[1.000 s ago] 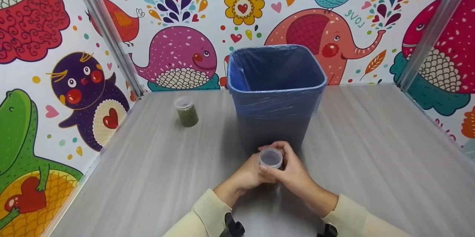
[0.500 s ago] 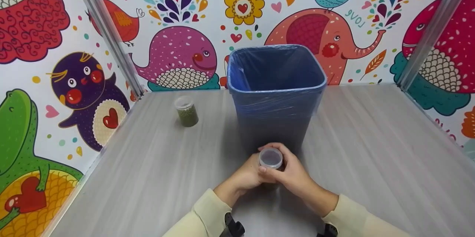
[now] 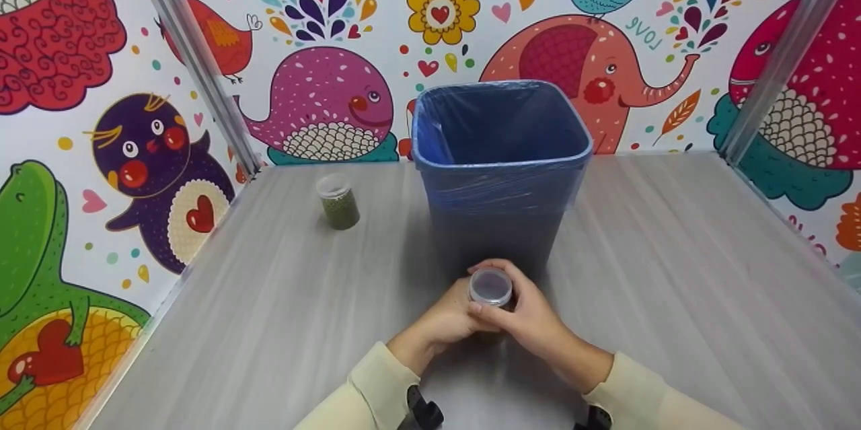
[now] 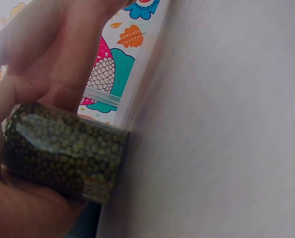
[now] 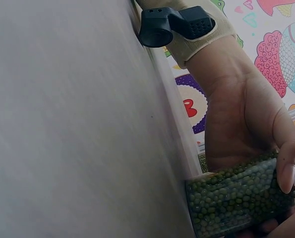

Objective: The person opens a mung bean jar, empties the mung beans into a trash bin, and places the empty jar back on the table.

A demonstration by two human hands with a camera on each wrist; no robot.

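A clear jar [image 4: 63, 153] filled with small green beans stands upright on the table in front of the bin. My left hand [image 3: 451, 314] grips its body, the thumb lying across the beans in the right wrist view. My right hand [image 3: 535, 315] curls round the jar's translucent lid [image 3: 491, 286], thumb on the near side and fingers on the far side. From the head view, the hands hide most of the jar's body. Another lidded jar of green beans [image 3: 340, 205] stands apart at the back left.
A tall bin [image 3: 504, 198] with a blue liner folded over its rim stands just beyond my hands. Printed cartoon walls bound the grey table [image 3: 269, 322] at the back and sides. Each sleeve carries a black wrist camera [image 3: 424, 410].
My right fingers have shifted slightly at the lid, the far fingertips sitting a little lower. The jars and the bin stay in place.
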